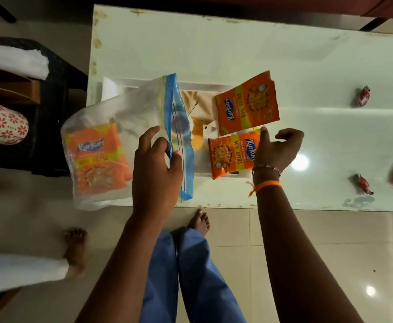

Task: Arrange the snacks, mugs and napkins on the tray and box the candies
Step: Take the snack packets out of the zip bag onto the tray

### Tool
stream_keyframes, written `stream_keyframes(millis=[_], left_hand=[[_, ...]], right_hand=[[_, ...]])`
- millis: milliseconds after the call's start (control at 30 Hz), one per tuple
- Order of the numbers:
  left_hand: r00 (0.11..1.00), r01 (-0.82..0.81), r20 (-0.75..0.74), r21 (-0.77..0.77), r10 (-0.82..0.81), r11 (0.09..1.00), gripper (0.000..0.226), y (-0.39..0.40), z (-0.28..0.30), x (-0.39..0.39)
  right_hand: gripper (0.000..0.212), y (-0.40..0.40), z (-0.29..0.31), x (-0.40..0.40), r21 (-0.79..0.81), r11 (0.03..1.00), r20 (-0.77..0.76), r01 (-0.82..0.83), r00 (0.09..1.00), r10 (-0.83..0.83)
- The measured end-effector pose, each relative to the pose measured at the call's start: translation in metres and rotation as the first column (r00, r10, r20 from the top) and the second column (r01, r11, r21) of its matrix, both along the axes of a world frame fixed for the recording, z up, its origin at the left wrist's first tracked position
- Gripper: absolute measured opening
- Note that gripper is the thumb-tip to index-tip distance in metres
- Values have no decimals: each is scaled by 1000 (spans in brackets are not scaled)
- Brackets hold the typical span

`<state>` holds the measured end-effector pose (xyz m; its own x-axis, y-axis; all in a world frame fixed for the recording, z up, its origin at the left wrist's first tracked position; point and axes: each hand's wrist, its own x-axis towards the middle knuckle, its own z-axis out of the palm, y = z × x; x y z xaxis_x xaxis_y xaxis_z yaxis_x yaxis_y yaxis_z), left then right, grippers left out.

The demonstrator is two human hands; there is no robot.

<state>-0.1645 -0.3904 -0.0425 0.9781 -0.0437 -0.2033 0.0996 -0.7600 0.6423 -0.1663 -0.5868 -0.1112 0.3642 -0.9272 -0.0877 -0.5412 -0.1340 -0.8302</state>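
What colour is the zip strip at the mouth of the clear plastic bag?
Blue, with a thin yellow line along it: the zip strip of the clear plastic bag, seen in the head view.

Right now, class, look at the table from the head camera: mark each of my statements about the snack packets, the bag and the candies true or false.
1. Two orange Kurkure snack packets, one farther and one nearer, lie on the white tray. True.
2. The clear zip-top plastic bag is empty. False: one orange packet shows inside.
3. The left hand pinches the bag's blue zip edge. True.
4. The right hand holds a candy. False: it holds no candy; its fingers are at the nearer packet.
5. Two red-wrapped candies, one farther and one nearer, lie on the pale table. True.
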Motion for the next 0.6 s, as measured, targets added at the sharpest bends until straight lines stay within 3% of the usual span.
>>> stream_keyframes(millis=[67,100,167,200,233,267,467,600], left_hand=[[1000,2,-3,2,-2,1000,13,0,-1,0],[1000,1,-5,4,-1,1000,13,0,-1,0],[1000,3,-9,10,-3,1000,13,0,-1,-1],[1000,4,-9,12,-4,1000,14,0,-1,-1],[1000,5,-7,12,-5,1000,15,0,-1,-1],[1000,6,-6,10,-6,1000,16,1,0,-1],[1000,4,6,-37,-4,999,16,8,5,-3],[1000,1,22,-56,0,998,15,16,6,-7]], right_hand=[[13,15,-4,-11,-186,928,-110,-323,945,307],[14,24,-7,-14,-201,825,-235,-528,844,482],[27,36,-21,-16,-121,502,-499,-856,489,715],[31,40,-29,-16,-64,347,-591,-936,316,743],[34,43,-36,-16,-17,241,-654,-970,193,731],[35,43,-41,-16,15,191,-696,-981,127,707],[35,40,-51,-13,-14,300,-814,-954,185,550],[46,43,-43,-5,47,333,-808,-942,160,567]])
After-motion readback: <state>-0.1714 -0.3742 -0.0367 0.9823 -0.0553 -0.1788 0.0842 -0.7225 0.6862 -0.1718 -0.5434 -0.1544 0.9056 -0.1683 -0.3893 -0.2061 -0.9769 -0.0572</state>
